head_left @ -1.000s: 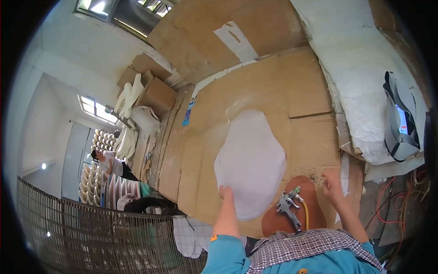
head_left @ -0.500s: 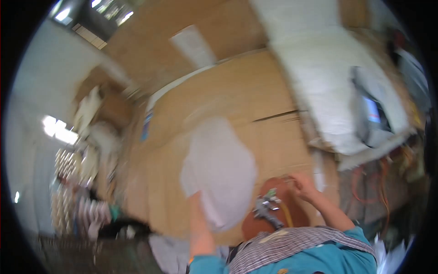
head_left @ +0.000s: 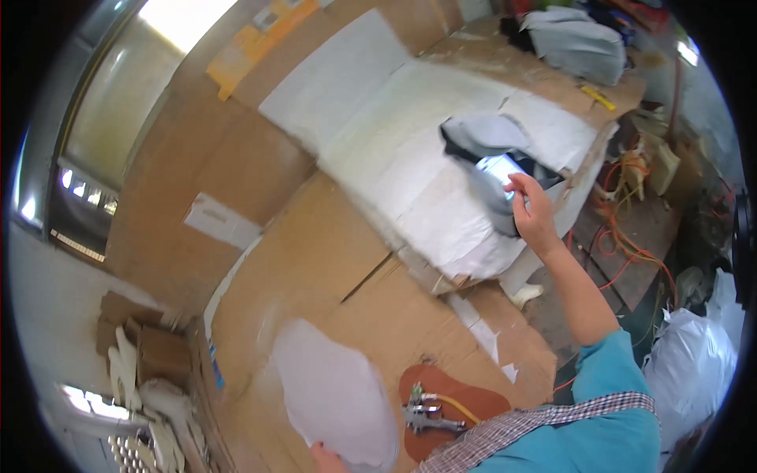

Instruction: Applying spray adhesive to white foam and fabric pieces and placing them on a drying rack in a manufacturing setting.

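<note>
My right hand (head_left: 532, 211) reaches out to a lit phone (head_left: 498, 171), its fingers bent and apart, with fingertips at the screen. The phone lies in a grey and black fabric item (head_left: 482, 134) on the white-covered surface. At the bottom edge of the picture, my left hand (head_left: 327, 459) is only partly in view, its fingers closed at the border of a pale lilac, rounded flat piece (head_left: 335, 390). To the right of that piece, a silver spray gun (head_left: 430, 419) with a yellow hose rests on a reddish-brown shaped piece (head_left: 465, 385).
Brown cardboard (head_left: 315, 268) covers the work surface and the upright back. A white-covered table (head_left: 426, 197) adjoins it. Orange hoses (head_left: 611, 236) hang over boards at the right, above a white plastic bag (head_left: 690, 363). Cardboard boxes (head_left: 162, 351) stand at the left.
My right hand has left the reddish-brown piece and moved up to the phone. The view has swung right. My left hand stays at the pale piece, now lower in the picture.
</note>
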